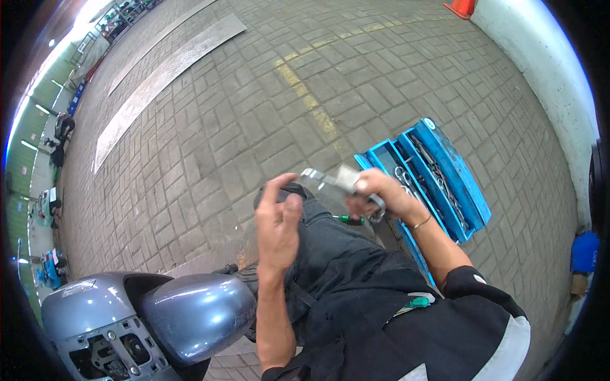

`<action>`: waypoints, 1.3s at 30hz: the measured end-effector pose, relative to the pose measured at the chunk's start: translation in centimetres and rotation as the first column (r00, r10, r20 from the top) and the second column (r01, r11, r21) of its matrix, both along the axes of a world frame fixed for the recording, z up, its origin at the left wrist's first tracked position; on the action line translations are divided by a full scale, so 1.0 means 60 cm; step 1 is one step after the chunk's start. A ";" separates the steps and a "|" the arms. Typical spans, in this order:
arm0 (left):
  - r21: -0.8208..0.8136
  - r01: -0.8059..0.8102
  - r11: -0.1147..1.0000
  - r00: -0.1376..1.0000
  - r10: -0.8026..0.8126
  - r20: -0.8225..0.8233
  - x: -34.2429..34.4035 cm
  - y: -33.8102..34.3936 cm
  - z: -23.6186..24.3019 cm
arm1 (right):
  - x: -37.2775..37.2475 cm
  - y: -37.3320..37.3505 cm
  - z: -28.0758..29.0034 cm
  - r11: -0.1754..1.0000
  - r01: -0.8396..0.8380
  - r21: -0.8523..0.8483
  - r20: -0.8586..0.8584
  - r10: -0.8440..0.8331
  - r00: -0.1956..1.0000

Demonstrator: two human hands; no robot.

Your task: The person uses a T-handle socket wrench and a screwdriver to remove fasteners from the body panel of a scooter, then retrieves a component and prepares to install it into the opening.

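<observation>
The right hand grips a clear plastic bag (beside a blue toolbox) while the left hand hovers near, fingers loosely open, holding nothing.

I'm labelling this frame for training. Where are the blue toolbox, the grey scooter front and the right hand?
blue toolbox (473,190), head view, on its outer tray wall.
grey scooter front (197,314), head view, on the rounded panel.
right hand (378,190), head view, on its back.
</observation>
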State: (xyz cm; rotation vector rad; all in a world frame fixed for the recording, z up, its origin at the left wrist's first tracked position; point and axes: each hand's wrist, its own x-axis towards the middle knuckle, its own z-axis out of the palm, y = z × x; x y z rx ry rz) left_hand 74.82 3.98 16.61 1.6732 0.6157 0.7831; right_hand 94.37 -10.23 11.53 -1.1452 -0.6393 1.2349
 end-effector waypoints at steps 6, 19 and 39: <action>-0.355 0.208 0.911 0.978 -0.194 0.074 -0.006 -0.004 0.002 | -0.094 0.004 -0.012 0.961 -0.265 0.078 -0.312 0.276 0.909; -0.046 0.251 0.967 0.963 -0.254 -0.089 -0.061 -0.026 -0.057 | -0.097 0.002 0.015 0.928 -0.370 -0.049 -0.044 0.368 0.929; -0.633 -0.220 0.742 0.958 0.288 0.005 -0.056 -0.026 -0.156 | -0.028 -0.032 -0.068 0.938 0.307 0.159 0.757 -0.315 0.573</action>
